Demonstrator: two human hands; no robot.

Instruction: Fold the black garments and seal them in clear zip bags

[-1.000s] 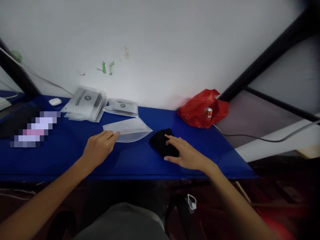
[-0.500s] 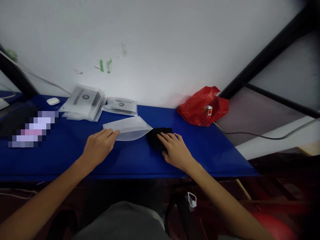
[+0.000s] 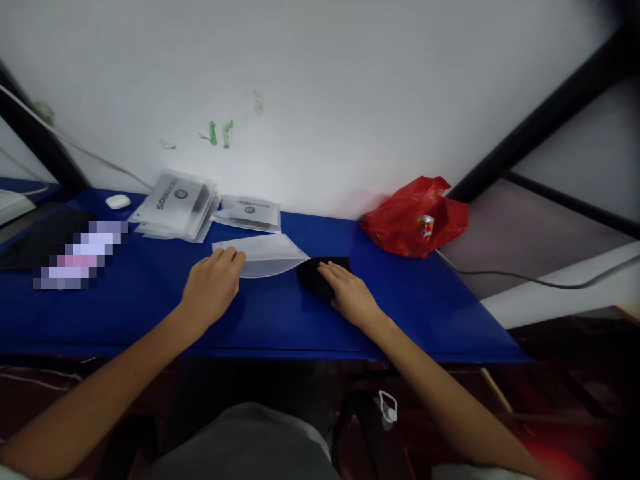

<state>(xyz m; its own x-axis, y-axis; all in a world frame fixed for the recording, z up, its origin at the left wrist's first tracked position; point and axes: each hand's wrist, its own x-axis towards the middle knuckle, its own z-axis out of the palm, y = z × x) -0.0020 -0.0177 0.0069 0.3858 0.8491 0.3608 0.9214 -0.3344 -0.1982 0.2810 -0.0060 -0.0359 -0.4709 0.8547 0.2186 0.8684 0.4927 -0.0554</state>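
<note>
My left hand (image 3: 213, 283) is closed on the left end of a frosted plastic zip bag (image 3: 273, 248), whose mouth gapes toward the right. At that mouth lies a black, folded, cloth-like bundle (image 3: 313, 277), its left tip touching or just inside the bag's edge; I cannot tell which. My right hand (image 3: 353, 297) grips the bundle from the right, fingers over the top and thumb hidden from view. Behind the bag sit a filled pouch with printed lettering (image 3: 250, 212) and a stack of similar pouches (image 3: 180, 203).
A crumpled red plastic bag (image 3: 415, 217) stands at the back right of the blue table (image 3: 400, 313), against the wall. At left are a white case (image 3: 118, 201) and a pixelated phone-like object (image 3: 83, 255). A cable (image 3: 525, 279) runs off to the right.
The fingers of my right hand have drawn together over the black bundle, and its thumb has gone out of sight. My left hand keeps the bag. The whole view has shifted slightly.
</note>
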